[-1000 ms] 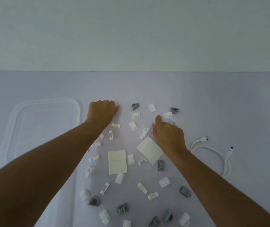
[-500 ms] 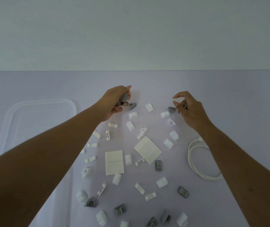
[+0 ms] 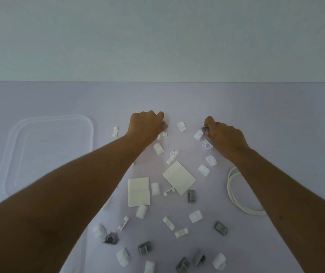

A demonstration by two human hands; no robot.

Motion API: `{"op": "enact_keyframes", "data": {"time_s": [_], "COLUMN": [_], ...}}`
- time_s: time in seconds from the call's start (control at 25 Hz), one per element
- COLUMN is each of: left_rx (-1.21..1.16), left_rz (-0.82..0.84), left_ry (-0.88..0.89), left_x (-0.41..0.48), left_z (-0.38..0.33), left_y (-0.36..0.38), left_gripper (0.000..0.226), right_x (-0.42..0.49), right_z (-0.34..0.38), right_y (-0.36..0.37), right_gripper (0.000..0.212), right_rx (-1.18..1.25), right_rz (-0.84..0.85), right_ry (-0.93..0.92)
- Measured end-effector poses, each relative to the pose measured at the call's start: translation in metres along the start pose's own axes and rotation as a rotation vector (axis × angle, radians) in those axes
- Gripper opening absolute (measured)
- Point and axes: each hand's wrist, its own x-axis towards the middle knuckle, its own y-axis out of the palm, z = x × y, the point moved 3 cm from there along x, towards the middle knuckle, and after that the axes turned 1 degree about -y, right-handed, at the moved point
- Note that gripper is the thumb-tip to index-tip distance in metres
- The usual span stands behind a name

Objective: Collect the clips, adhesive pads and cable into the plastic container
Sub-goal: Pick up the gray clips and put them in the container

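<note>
1. Head view: my left hand point(image 3: 145, 128) curls around a grey clip point(image 3: 163, 122), far side.
2. My right hand point(image 3: 226, 139) pinches a second grey clip point(image 3: 205, 128).
3. The plastic container point(image 3: 91, 138) lies on the left, the cable point(image 3: 233, 194) on the right.

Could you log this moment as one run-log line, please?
left hand grips grey clip; right hand pinches second grey clip; container looks empty; cable on table

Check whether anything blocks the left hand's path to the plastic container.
Nothing tall. Between the left hand, gripping a grey clip, and the plastic container, only one small white clip lies on the table; a lifted hand should clear it.
</note>
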Motion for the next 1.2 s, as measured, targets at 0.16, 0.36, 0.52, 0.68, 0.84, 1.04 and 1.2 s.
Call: {"op": "enact_keyframes", "data": {"time_s": [0.16,0.36,0.52,0.68,0.84,1.04,1.2], "left_rx": [-1.018,-2.414,-2.448,-2.516,-2.239,-0.735,-0.272], "left_rz": [0.001,0.189,0.146,0.092,0.127,-0.008,0.085], "left_ry": [-0.348,-0.441,-0.523,-0.525,-0.558,-0.472,-0.366], "left_x": [-0.02,-0.08,-0.11,-0.126,-0.144,-0.141,-0.13], "left_z": [0.019,0.05,0.084,0.111,0.118,0.126,0.112], "left_y": [-0.003,-0.015,-0.018,-0.019,-0.017,0.001,0.007], "left_gripper": [0.04,0.036,0.045,0.033,0.024,0.035,0.041], "right_x": [-0.001,-0.028,-0.044,-0.048,-0.068,-0.1,-0.136], "right_z": [-0.001,0.035,0.074,0.094,0.089,0.077,0.081], "right_y": [-0.001,-0.016,-0.027,-0.029,-0.034,-0.016,0.006], "right_gripper": [0.024,0.015,0.018,0.029,0.033,0.025,0.036], "right_rx": [0.158,2.063,2.42,2.403,1.971,0.807,0.265], "right_rz": [-0.079,0.064,0.223,0.256,0.202,0.111,0.09], "right_ry": [0.069,0.399,0.283,0.275,0.307,0.119,0.172]}}
